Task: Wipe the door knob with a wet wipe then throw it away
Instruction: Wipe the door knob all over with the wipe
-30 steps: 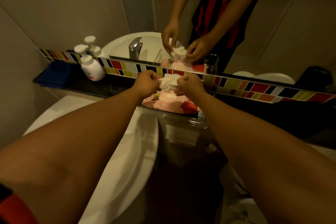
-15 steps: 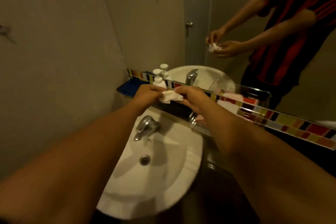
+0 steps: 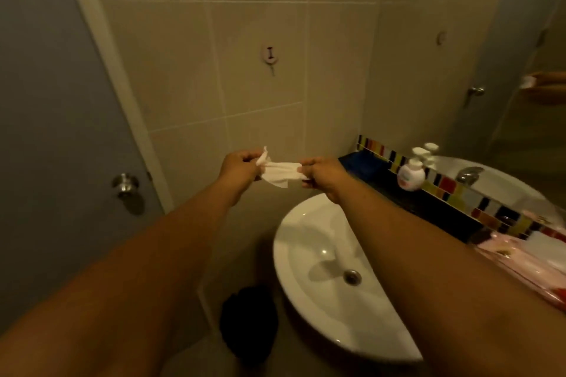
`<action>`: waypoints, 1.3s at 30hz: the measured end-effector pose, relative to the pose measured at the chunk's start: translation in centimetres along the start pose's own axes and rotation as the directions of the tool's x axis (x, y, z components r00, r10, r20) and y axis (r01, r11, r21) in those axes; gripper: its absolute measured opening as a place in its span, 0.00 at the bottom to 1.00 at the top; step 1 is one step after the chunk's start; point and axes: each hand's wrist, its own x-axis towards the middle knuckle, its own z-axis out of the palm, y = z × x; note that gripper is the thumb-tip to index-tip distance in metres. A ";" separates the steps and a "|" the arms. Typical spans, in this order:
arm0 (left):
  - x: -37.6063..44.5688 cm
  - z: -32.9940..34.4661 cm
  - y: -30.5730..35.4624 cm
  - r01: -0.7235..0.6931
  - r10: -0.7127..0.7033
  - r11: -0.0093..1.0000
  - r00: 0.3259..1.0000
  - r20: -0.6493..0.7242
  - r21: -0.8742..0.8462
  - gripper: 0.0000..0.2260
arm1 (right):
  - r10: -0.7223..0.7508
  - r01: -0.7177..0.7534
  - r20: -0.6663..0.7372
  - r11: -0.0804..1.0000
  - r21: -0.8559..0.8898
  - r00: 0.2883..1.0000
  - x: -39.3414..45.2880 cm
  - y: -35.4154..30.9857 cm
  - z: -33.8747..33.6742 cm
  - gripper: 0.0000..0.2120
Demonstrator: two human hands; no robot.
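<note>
A white wet wipe is stretched between my two hands at chest height in front of the tiled wall. My left hand pinches its left end and my right hand pinches its right end. The round metal door knob sits on the grey door at the left, well apart from both hands. A dark bin stands on the floor below, between my forearms.
A white sink is at the lower right, with a soap pump bottle on the dark shelf behind it. A pink wipe pack lies at the right edge. A hook hangs on the wall above.
The view has swung left from the sink and mirror to the wall and door. The wipe, bunched between my hands before, is now pulled out flat between them.
</note>
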 end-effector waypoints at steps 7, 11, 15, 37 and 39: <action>-3.0 -13.1 -1.0 0.200 -0.203 0.955 0.979 0.009 -0.219 0.19 | -0.050 0.052 0.084 0.998 -0.028 0.995 -2.5 -1.1 14.0 0.08; -4.5 -18.1 -1.9 0.289 -0.288 0.920 0.957 0.043 -0.266 0.11 | -0.069 0.084 0.133 0.990 -0.116 0.989 -2.9 -0.7 19.5 0.07; -4.0 -21.4 -3.3 0.277 -0.295 0.934 0.954 -0.051 -0.226 0.12 | -0.092 0.134 0.206 0.970 -0.202 0.974 -2.4 -0.2 23.1 0.06; 6.7 -31.5 -12.2 0.241 -0.249 0.967 0.812 -0.528 -0.086 0.13 | -0.047 0.207 0.418 0.915 -0.346 0.907 13.9 4.2 36.7 0.15; 7.7 -31.8 -12.6 0.212 -0.218 0.974 0.786 -0.579 -0.079 0.13 | -0.088 0.255 0.421 0.899 -0.357 0.903 14.8 4.3 37.9 0.13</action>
